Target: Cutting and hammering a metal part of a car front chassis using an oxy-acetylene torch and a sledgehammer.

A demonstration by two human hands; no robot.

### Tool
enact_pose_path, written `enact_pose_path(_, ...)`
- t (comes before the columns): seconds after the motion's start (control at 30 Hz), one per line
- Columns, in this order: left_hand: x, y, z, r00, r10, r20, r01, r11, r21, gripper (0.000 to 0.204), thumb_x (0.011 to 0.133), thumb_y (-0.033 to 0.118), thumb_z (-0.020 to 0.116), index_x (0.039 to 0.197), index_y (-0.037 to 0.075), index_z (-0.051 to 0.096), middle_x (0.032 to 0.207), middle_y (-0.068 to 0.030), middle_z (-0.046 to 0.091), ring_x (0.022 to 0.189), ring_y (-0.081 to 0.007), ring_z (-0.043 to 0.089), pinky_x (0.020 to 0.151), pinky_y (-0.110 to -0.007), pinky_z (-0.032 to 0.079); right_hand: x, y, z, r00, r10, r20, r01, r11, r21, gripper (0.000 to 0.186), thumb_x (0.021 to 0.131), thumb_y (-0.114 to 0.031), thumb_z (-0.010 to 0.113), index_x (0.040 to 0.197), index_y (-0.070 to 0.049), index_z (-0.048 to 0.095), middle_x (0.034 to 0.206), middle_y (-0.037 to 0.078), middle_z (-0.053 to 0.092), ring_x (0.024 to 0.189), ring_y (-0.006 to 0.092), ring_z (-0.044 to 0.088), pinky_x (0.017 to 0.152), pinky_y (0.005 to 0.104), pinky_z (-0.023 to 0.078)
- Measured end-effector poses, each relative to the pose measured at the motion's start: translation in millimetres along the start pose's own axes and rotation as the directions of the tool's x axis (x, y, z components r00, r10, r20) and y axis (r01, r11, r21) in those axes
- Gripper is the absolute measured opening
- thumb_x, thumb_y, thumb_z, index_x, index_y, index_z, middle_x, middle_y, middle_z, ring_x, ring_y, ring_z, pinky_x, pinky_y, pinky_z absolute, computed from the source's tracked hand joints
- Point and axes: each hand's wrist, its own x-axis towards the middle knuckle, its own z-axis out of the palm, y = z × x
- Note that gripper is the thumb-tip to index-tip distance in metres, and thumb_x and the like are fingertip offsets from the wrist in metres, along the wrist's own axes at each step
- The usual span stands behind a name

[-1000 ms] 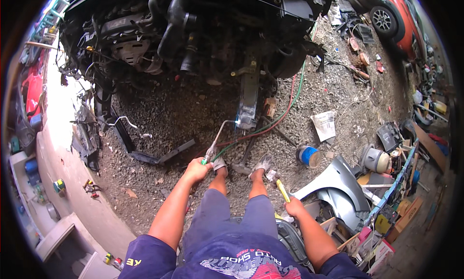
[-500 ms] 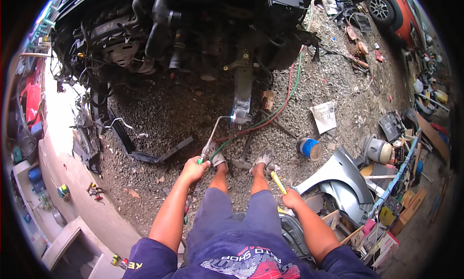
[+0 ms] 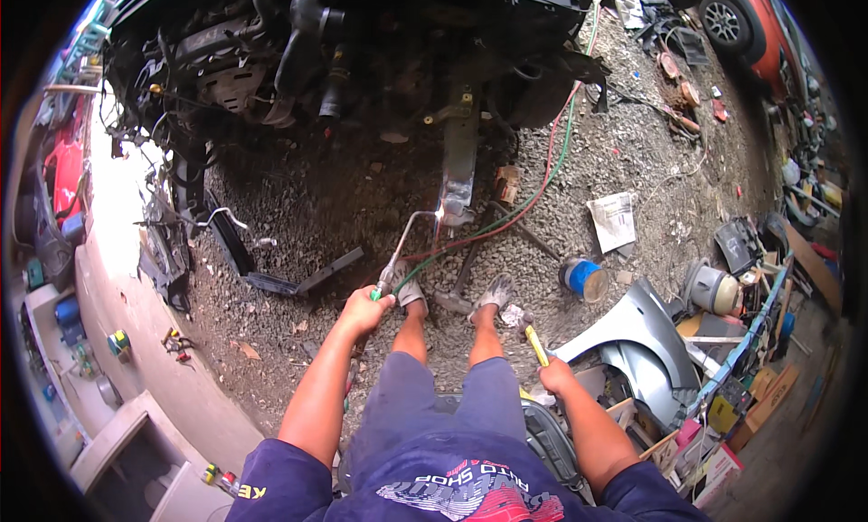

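Both hands are closed: left hand (image 3: 366,314) around the torch (image 3: 395,256), its tip at the lower end of the metal rail (image 3: 459,156); right hand (image 3: 556,375) around the hammer (image 3: 535,345). Heating seems in hand; next probably calls for steady aim.

Gravel ground (image 3: 271,323) bears a blue can (image 3: 589,279), a pale sheet (image 3: 613,222) and a dark bar (image 3: 331,271).
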Motion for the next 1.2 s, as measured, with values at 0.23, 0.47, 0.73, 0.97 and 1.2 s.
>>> enact_pose_path(0.23,-8,-51,-12,0.994,0.007,-0.107,-0.012,0.999,-0.048,0.032,0.097,0.034,0.082,0.102,0.003,0.076,0.085,-0.0142,0.076,0.076,-0.0254,0.071,0.075,-0.046,0.056,-68,-66,-34,0.914,-0.401,-0.061,0.319,0.803,-0.503,0.07,0.104,-0.023,0.06,0.172,-0.025,0.043,0.129,0.032,0.075,0.12,0.048,0.074,0.106,0.0568,0.056)
enact_pose_path(0.47,-30,-86,-18,0.995,0.009,-0.096,-0.038,0.953,-0.301,0.024,0.102,0.028,0.081,0.1,0.006,0.071,0.077,-0.0035,0.066,0.063,-0.0163,0.061,0.06,-0.04,0.051,-152,-280,-71,0.632,-0.774,0.045,0.447,0.317,-0.836,0.067,0.105,-0.016,0.056,0.17,-0.032,0.048,0.097,0.029,0.077,0.091,0.0488,0.076,0.085,0.0622,0.059)
enact_pose_path(0.73,-17,-191,2,0.98,0.013,-0.197,-0.116,0.844,-0.524,0.022,0.104,0.026,0.079,0.107,0.005,0.07,0.068,-0.0041,0.063,0.053,-0.0159,0.061,0.051,-0.038,0.051,-270,-532,39,0.205,-0.97,0.128,0.569,0.012,-0.822,0.077,0.107,-0.011,0.059,0.176,-0.033,0.033,0.095,0.03,0.074,0.089,0.0515,0.072,0.08,0.0608,0.053)
enact_pose_path(0.97,2,-206,14,0.978,0.059,-0.201,-0.165,0.805,-0.569,0.025,0.101,0.026,0.081,0.104,0.003,0.072,0.075,-0.0088,0.07,0.064,-0.0216,0.069,0.064,-0.042,0.055,-102,-495,-19,0.69,-0.689,0.221,0.105,-0.207,-0.973,0.08,0.102,-0.006,0.052,0.177,-0.029,0.036,0.108,0.033,0.078,0.095,0.0446,0.08,0.086,0.0531,0.061)
enact_pose_path(1.2,-12,-233,-6,0.98,-0.041,-0.197,-0.094,0.773,-0.627,0.031,0.099,0.028,0.082,0.105,-0.001,0.071,0.082,-0.0132,0.072,0.079,-0.0261,0.072,0.078,-0.046,0.056,-176,-584,48,0.484,-0.84,0.246,0.353,-0.07,-0.933,0.074,0.106,-0.014,0.06,0.175,-0.029,0.038,0.109,0.035,0.075,0.101,0.0511,0.076,0.088,0.0566,0.058)
